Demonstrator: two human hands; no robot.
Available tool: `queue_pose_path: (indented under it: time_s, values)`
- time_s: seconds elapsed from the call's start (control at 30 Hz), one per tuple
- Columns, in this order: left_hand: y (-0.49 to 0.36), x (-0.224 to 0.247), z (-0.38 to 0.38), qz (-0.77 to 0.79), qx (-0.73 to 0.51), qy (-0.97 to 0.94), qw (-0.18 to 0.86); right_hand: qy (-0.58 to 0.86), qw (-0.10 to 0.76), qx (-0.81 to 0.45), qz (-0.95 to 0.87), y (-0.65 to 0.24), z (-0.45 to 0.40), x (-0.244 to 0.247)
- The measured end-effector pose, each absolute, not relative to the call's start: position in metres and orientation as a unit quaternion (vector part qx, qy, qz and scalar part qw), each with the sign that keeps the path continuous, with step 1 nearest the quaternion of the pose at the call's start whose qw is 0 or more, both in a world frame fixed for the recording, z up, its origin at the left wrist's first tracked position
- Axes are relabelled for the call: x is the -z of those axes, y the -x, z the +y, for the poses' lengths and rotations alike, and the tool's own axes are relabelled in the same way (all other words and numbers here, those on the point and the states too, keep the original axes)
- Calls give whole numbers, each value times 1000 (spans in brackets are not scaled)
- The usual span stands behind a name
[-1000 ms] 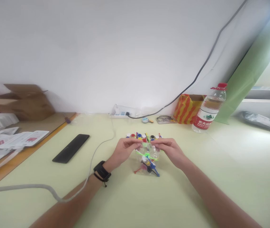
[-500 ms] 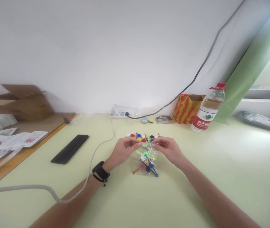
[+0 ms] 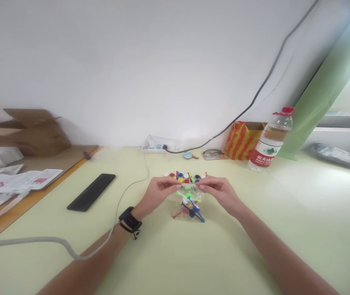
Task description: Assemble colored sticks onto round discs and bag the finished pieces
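Note:
Between my two hands is a clear plastic bag (image 3: 179, 218) with small plastic pieces in blue, black, red, green and white inside. My left hand (image 3: 160, 192) pinches the bag's top edge at its left corner, thumb against fingers. At the right corner of the same edge, my right hand (image 3: 218, 191) pinches it likewise. The edge between the fingertips is drawn straight. Just behind the bag, more small coloured pieces (image 3: 180, 175), several of them round, lie on the table and are partly hidden by my hands and the bag.
A black flat slab (image 3: 91, 192) lies left of my hands. A grey cable (image 3: 132, 184) crosses my left forearm. At the back stand a power strip (image 3: 155, 149), a striped bag (image 3: 239, 141) and a water bottle (image 3: 269, 143). Cardboard box (image 3: 39, 131) and packets (image 3: 33, 180) are at far left.
The bag's lower part has risen slightly and tilted away from me. Its top edge looks straighter and flatter between my fingers. Both hands keep their grip.

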State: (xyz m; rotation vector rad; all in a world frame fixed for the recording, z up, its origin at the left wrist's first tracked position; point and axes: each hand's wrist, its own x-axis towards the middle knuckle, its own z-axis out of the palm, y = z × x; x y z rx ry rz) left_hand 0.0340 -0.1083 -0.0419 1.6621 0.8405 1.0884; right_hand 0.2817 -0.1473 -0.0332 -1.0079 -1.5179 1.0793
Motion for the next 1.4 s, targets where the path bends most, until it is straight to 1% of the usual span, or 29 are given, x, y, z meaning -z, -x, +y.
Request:
queue_pose_path:
  time_s: [0.13, 0.27, 0.37, 0.63, 0.8, 0.87, 0.97, 1.1, 1.17, 1.4]
  values:
    - [-36, 43, -107, 335, -451, -673, 481, 434, 494, -427, -620, -280, -144, 38]
    - [-36, 46, -105, 348, -449, -689, 449, 439, 496, -394, -637, -280, -142, 41]
    - [-34, 48, -104, 343, -454, -698, 435, 432, 506, -409, -624, -280, -142, 41]
    - [-30, 44, -104, 351, -454, -681, 456, 427, 523, -447, -587, -282, -144, 41]
    - [-31, 48, -103, 340, -444, -684, 469, 436, 517, -419, -605, -281, -144, 41]
    - [-31, 50, -102, 341, -443, -694, 454, 457, 506, -378, -626, -279, -144, 41]
    - [-32, 51, -101, 350, -427, -731, 402, 465, 494, -320, -661, -277, -144, 42]
    - [-32, 49, -103, 355, -414, -757, 360, 450, 496, -313, -673, -276, -145, 43]
    - [-33, 49, -103, 349, -420, -754, 365, 444, 499, -323, -670, -276, -145, 42]
    - [-31, 50, -102, 316, -441, -720, 433, 403, 521, -338, -672, -280, -144, 42]
